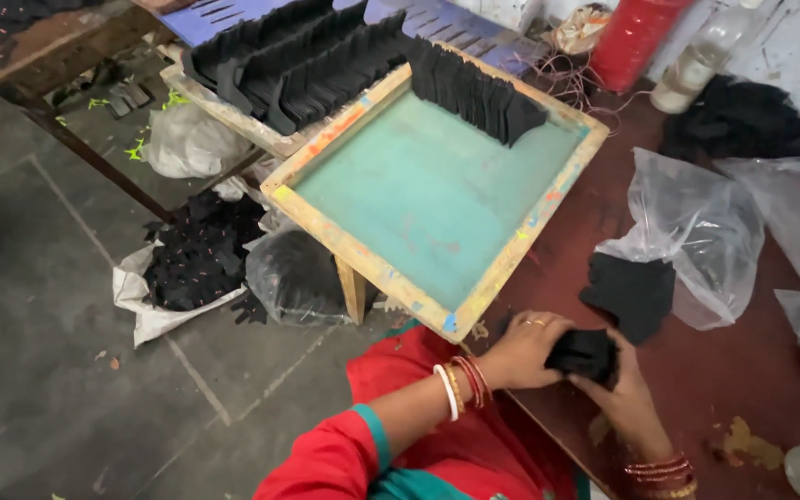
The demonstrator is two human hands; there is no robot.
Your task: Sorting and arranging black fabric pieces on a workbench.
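My left hand (525, 350) and my right hand (624, 393) both grip a small stack of black cut pieces (583, 352) just above the dark red table (724, 370). A clear plastic bag (696, 222) lies right behind the hands, with more black pieces (630, 292) spilling from its mouth. To the left sits a wooden tray with a green bottom (418, 194). A row of black pieces (474, 88) stands on edge along its far side.
A second tray (289, 65) packed with upright black pieces lies behind the green one. A red cylinder (631, 37) and a clear bottle (696, 60) stand at the table's far end. Sacks of black scraps (201, 255) lie on the grey floor.
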